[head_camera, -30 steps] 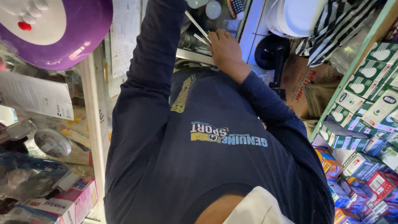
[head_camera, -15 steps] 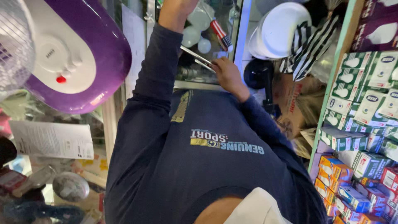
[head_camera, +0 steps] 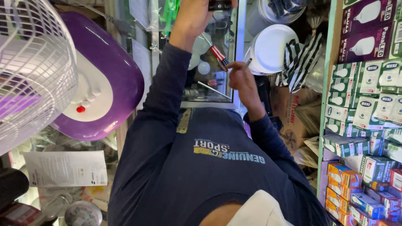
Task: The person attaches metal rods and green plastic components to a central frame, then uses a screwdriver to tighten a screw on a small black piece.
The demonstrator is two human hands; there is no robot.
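Two hands raised, right hand [head_camera: 240, 81] pinching striped-handled screwdriver [head_camera: 218, 55], green bulb boxes [head_camera: 360, 90] beside

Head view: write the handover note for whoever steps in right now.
Left hand: raised, closed on a dark object that the top edge mostly cuts off.
Right hand: holds a screwdriver with a flag-pattern handle, in front of the glass cabinet.
Around: purple appliance and white fan to the left, bulb boxes shelved to the right.
Done: nothing visibly finished.
Left: cannot tell; the dark object's fixing is out of view.
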